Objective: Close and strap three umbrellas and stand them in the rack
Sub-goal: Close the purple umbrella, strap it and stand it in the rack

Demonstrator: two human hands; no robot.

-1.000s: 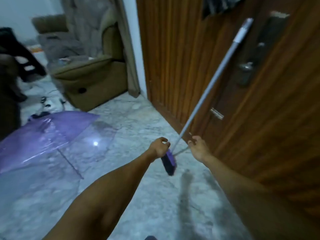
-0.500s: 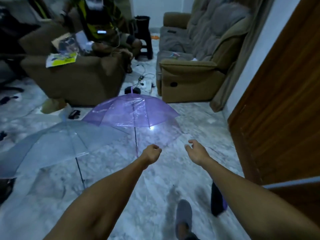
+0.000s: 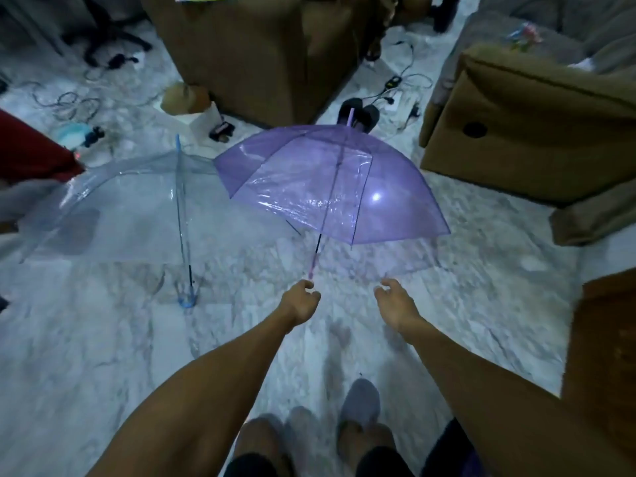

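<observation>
The purple umbrella [image 3: 330, 180] lies open on the marble floor [image 3: 103, 356] directly ahead of you, canopy tilted away, its shaft running down toward you to the pale handle end [image 3: 312, 266]. Your left hand [image 3: 298, 301] is at the very tip of that handle, fingers curled inward; whether they actually grip it cannot be told through the blur. Your right hand [image 3: 395, 302] hangs just beside, apart from the handle, fingers loosely spread and holding nothing. To the left, a clear umbrella [image 3: 130, 201] also lies open, its blue handle [image 3: 187, 299] resting on the floor, its canopy edge meeting the purple one. Beyond both stand a brown armchair [image 3: 523, 132] on the right and a brown sofa back [image 3: 261, 56] at centre. Cables [image 3: 402, 87] trail between them.
</observation>
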